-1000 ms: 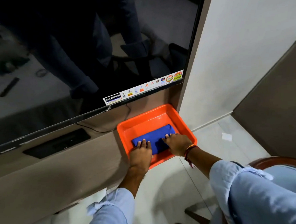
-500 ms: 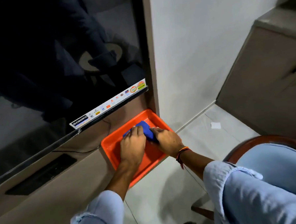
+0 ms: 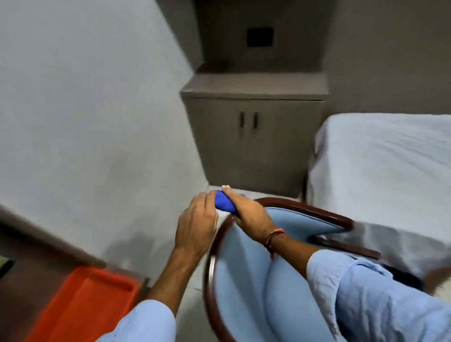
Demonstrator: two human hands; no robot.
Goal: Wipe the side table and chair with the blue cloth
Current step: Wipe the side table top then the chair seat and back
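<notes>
The blue cloth (image 3: 224, 203) is bunched up between both of my hands, held in the air above the floor. My left hand (image 3: 196, 224) grips its left side and my right hand (image 3: 250, 216) grips its right side, so most of the cloth is hidden. Just below my hands stands the chair (image 3: 251, 287), with light blue padding and a dark curved wooden frame. My right forearm passes over the chair's seat. The grey side table (image 3: 256, 132), a low cabinet with two doors, stands beyond my hands against the wall.
The orange tray (image 3: 77, 314) lies empty at the lower left on a brown ledge. A bed with a white sheet (image 3: 391, 167) fills the right side. A white wall (image 3: 80, 113) is on the left, with pale floor between the tray and the chair.
Both hands lifted the blue cloth out of the orange tray and carried it right, over the chair's edge. My view swung right from the television to the side table and bed.
</notes>
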